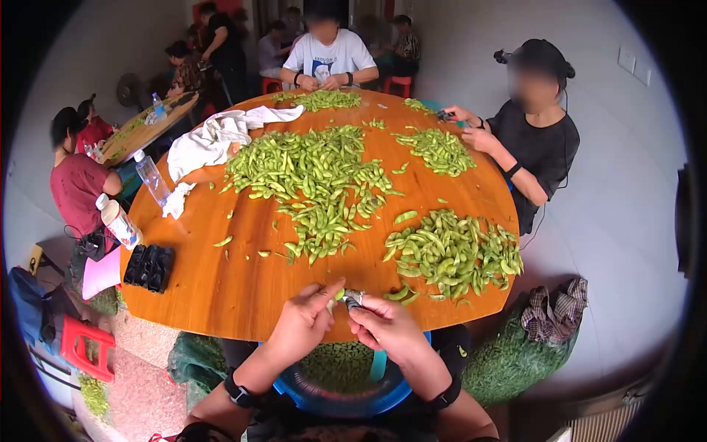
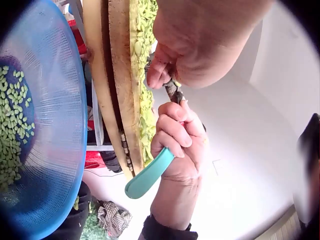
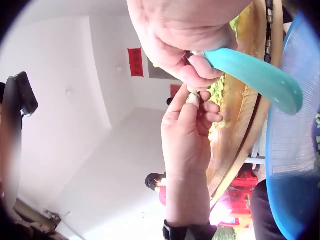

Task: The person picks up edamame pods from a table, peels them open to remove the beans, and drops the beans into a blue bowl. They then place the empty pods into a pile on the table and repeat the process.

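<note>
In the head view, my left hand (image 1: 300, 324) pinches a green soybean pod (image 1: 339, 294) between thumb and finger over the table's near edge. My right hand (image 1: 394, 328) meets it there, gripping a tool with a curved teal handle (image 2: 150, 174). The handle sticks out below the curled fingers in both wrist views; the tool's working end is mostly hidden between the hands. Under them sits a blue mesh basket (image 2: 75, 100) holding shelled green beans (image 2: 12, 125). A heap of pods (image 1: 456, 254) lies just beyond my right hand.
A larger pod pile (image 1: 309, 173) covers the middle of the round wooden table (image 1: 213, 280). At left are a white cloth (image 1: 210, 144), bottles (image 1: 120, 223) and a black tray (image 1: 149, 267). Two people sit across and to the right. A full green sack (image 1: 515, 361) stands at right.
</note>
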The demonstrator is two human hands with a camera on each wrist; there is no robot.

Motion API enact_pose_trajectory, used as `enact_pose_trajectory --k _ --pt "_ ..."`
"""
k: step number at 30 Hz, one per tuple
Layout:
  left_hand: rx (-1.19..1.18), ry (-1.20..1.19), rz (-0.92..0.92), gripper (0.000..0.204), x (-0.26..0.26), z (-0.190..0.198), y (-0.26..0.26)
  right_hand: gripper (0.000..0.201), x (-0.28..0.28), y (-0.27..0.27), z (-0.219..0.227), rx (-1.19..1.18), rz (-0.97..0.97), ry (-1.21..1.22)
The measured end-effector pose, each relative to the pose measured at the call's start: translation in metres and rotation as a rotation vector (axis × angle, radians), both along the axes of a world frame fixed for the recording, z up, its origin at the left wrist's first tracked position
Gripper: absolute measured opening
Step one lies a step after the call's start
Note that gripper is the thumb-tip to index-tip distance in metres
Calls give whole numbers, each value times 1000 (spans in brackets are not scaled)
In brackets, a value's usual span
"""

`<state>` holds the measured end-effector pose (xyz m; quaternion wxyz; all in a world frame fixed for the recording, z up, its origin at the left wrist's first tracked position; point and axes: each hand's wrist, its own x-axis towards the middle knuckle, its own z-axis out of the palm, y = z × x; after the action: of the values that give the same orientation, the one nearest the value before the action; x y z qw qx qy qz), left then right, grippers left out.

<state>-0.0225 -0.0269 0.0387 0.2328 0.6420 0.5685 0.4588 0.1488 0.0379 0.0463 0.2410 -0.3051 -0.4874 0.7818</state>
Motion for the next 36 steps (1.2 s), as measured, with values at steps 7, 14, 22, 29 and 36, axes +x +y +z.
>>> enact_pose_trajectory --k 7,14,22,29,36 --pt "129 432 104 41 1 -8 1 10 -6 -7 -11 -27 -79 -13" --pt "77 357 81 37 7 -10 -2 8 -9 -5 -14 -14 -122 9" --pt "-24 133 102 32 3 -3 3 10 2 2 1 -1 -8 -35" --pt "-24 279 140 26 6 -14 -3 10 -2 -7 -2 29 -43 -96" --pt "-4 176 154 26 6 -20 -5 10 -10 -14 -7 -64 -138 -43"
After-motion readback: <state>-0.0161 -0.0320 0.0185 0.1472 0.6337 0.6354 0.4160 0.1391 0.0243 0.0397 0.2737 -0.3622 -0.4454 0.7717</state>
